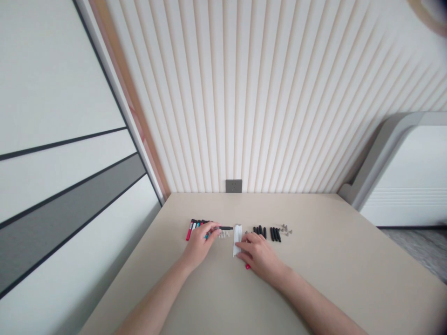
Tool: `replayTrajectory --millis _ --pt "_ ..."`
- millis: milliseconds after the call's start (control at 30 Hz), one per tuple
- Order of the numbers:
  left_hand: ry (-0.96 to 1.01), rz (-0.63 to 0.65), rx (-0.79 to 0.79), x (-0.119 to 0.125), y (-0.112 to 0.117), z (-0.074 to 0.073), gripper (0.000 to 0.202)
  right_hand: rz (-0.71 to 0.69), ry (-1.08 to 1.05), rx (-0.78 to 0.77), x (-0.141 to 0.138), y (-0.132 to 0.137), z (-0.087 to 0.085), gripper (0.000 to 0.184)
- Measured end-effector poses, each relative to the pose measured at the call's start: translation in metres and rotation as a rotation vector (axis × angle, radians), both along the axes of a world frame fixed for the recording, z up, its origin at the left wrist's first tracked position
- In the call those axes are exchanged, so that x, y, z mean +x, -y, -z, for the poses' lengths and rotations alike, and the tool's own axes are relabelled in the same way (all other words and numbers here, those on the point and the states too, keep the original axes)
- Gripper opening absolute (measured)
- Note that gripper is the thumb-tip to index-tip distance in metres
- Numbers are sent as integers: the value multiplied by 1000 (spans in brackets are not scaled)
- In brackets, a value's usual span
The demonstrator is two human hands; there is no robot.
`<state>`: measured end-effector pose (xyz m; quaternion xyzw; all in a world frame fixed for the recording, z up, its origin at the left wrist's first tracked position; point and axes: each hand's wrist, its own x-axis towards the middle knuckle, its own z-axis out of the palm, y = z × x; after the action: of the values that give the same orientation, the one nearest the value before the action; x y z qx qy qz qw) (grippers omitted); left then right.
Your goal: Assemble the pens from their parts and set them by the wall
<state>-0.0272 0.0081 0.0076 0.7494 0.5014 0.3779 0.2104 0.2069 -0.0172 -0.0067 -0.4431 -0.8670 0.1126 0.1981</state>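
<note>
My left hand (197, 243) pinches a slim black pen part (226, 228), which lies level and points right. Under and behind that hand is a row of markers (190, 229) with coloured barrels and black ends, partly hidden by the fingers. My right hand (261, 255) reaches over a bundle of thin white sticks (238, 232) lying side by side. Its thumb and forefinger touch the sticks and stand a little apart. A small red piece (247, 266) lies just below the right hand. Between the left hand and the sticks are several small white pieces (224, 235).
Two groups of black tubes, the nearer (260, 231) and the farther (275, 234), lie to the right. Several small grey pieces (286, 229) are scattered beyond them. A dark wall socket (233, 186) sits at the back edge of the beige table (314, 260), against a ribbed wall.
</note>
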Motion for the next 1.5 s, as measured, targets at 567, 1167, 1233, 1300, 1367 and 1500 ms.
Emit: replayTrajectory --millis 567,1167,1233,1300,1367,1500 --pt "9 -4 -1 1 0 -1 19 -71 -6 19 -3 0 1 19" --pt "4 22 33 0 -2 1 16 -86 -3 27 -2 0 0 19" --pt "0 24 34 -1 -2 1 16 -70 4 33 -2 0 -1 18" --pt "-4 24 37 -1 -2 2 16 -66 19 35 -2 -1 -1 17" --pt "-4 19 40 -1 -2 1 16 -71 31 31 -2 -1 0 15" --pt "-10 14 41 0 -1 1 15 -82 32 32 -2 0 3 14"
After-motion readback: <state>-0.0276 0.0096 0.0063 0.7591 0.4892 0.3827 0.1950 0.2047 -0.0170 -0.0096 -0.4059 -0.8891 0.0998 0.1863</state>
